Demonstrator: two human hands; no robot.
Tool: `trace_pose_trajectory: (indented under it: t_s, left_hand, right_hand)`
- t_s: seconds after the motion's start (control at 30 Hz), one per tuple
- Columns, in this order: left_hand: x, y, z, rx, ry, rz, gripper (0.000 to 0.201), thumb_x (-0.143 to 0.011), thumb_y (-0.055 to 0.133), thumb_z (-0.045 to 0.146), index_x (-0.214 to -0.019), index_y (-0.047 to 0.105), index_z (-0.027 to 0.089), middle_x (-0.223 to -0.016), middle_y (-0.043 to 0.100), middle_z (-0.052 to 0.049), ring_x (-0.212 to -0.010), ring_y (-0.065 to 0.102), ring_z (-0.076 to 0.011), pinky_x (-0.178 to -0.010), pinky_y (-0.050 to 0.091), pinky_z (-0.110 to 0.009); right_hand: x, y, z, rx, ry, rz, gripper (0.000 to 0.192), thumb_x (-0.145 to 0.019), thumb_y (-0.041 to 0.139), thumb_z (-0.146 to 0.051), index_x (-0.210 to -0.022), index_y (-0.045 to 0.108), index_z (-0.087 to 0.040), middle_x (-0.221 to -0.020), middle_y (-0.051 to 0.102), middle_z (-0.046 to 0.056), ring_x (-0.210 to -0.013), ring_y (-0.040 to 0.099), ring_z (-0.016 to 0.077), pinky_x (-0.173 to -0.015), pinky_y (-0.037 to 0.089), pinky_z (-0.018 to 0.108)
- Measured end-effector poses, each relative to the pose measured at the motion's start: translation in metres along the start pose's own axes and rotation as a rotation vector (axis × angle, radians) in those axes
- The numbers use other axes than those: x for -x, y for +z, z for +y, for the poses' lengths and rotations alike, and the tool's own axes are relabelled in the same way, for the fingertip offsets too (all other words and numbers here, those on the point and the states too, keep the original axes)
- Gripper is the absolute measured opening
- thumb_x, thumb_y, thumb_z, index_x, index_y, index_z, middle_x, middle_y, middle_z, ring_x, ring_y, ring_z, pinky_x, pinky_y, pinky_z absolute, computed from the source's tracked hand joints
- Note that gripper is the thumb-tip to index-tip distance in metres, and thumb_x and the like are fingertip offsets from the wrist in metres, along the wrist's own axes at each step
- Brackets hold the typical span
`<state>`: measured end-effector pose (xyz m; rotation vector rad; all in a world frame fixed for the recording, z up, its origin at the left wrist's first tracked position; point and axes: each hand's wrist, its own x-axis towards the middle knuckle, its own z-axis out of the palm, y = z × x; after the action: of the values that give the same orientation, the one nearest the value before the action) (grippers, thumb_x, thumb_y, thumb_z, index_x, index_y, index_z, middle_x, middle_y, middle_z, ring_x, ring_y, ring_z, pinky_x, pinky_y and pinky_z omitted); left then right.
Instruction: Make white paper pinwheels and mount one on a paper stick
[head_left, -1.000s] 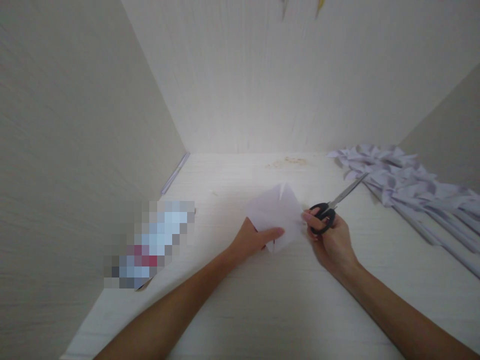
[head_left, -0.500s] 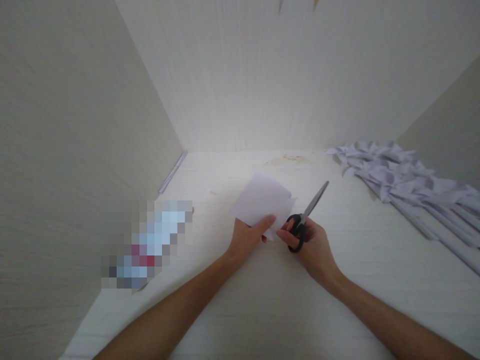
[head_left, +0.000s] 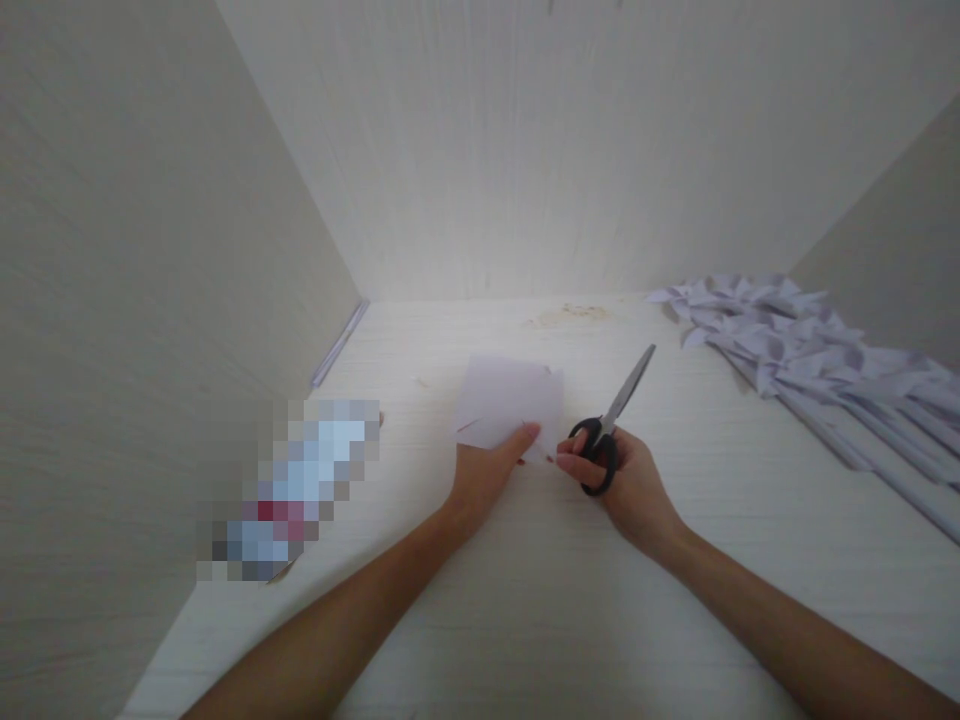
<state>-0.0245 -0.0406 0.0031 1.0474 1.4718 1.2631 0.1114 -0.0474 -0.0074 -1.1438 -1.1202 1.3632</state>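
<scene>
A white, roughly square sheet of paper [head_left: 504, 400] with short slits near its corners is pinched in my left hand [head_left: 487, 470], the thumb lying on top. My right hand [head_left: 634, 485] keeps its fingers round the black handles of a pair of scissors [head_left: 616, 410]. The blades are together and point up and away to the right, apart from the paper. My right thumb and fingertip reach close to the paper's lower right corner; whether they touch it I cannot tell.
White paper pinwheels [head_left: 780, 335] on rolled paper sticks lie piled at the right. A few thin paper rolls [head_left: 340, 343] lie by the left wall. A blurred-out item [head_left: 315, 470] rests at the left of the white table [head_left: 480, 620]. Walls rise at the back and sides.
The paper has turned and shifted slightly left and down in my left hand. My right hand stays close by, still holding the scissors. The view has moved a little.
</scene>
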Motion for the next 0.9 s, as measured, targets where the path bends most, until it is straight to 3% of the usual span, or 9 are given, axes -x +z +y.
trace_pose_trajectory:
  t_s: [0.2,0.4,0.9]
  left_hand:
    - [-0.0001,0.0008,-0.0005,-0.008,0.006,-0.024,0.020,-0.060,0.063,0.034,-0.065,0.060,0.015,-0.062,0.062,0.000,-0.054,0.056,-0.0117,-0.052,0.046,-0.023]
    - [0.0040,0.0016,0.0037,-0.031,0.007,-0.109,0.016,-0.060,0.062,0.031,-0.060,0.058,0.015,-0.059,0.061,0.001,-0.051,0.054,-0.0105,-0.049,0.046,-0.021]
    - [0.0046,0.0005,0.0001,-0.089,0.028,-0.049,0.018,-0.057,0.065,0.032,-0.055,0.054,0.017,-0.057,0.059,0.001,-0.063,0.058,-0.0153,-0.058,0.047,-0.026]
  right_hand:
    - [0.0020,0.0030,-0.0057,0.013,-0.011,-0.041,0.030,-0.042,0.076,-0.018,-0.058,0.050,-0.017,-0.060,0.056,-0.003,-0.053,0.051,0.0098,-0.045,0.037,0.020]
    - [0.0010,0.0014,-0.0032,0.062,-0.040,0.021,0.031,-0.042,0.076,-0.019,-0.058,0.050,-0.017,-0.051,0.045,-0.007,-0.044,0.038,0.0054,-0.039,0.030,0.018]
    - [0.0008,0.0027,-0.0054,0.101,-0.055,0.062,0.028,-0.046,0.075,-0.026,-0.057,0.050,-0.016,-0.049,0.044,-0.006,-0.044,0.037,0.0055,-0.038,0.031,0.018]
